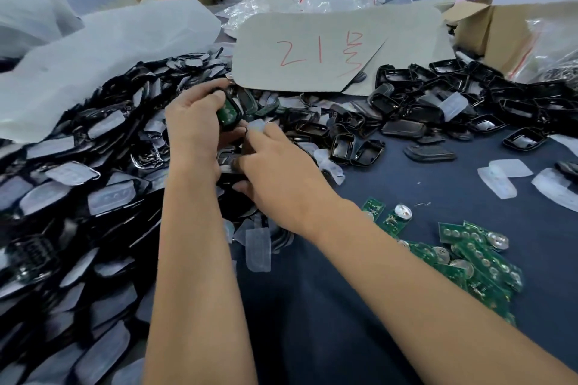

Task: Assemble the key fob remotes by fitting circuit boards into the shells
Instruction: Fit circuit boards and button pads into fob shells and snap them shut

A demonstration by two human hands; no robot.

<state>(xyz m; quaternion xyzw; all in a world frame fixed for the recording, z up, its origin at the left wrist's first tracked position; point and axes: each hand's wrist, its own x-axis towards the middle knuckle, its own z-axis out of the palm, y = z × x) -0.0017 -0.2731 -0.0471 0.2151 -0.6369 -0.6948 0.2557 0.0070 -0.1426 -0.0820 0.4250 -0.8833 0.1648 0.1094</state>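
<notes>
Dark blue cloth covers the worktop (438, 172), and it is buried in parts. Over on the left, a huge heap of black units with clear button pads (93, 184) runs edge to edge, and from here I can't say for sure whether those are finished remotes or half-built ones. Far right, a scatter of empty black shells (438, 103) sits below the cardboard sheet with red writing (328, 50). Near right, a pile of green circuit boards (469, 256) waits, well apart from the shells.

Centre stage now: the left hand (194, 125) is wrapped around a black shell (230, 111) with a green board showing inside it, so that board looks seated or very nearly so. The right hand (281, 169) is close in, hands almost touching, its fingertips pinching a small translucent pad (257, 126) just beside the shell. Lower down it may be holding something dark as well; too blurred to call.

My read: one unit mid-assembly, board in, and judging by the loose boards and empty shells, plenty of work left.
</notes>
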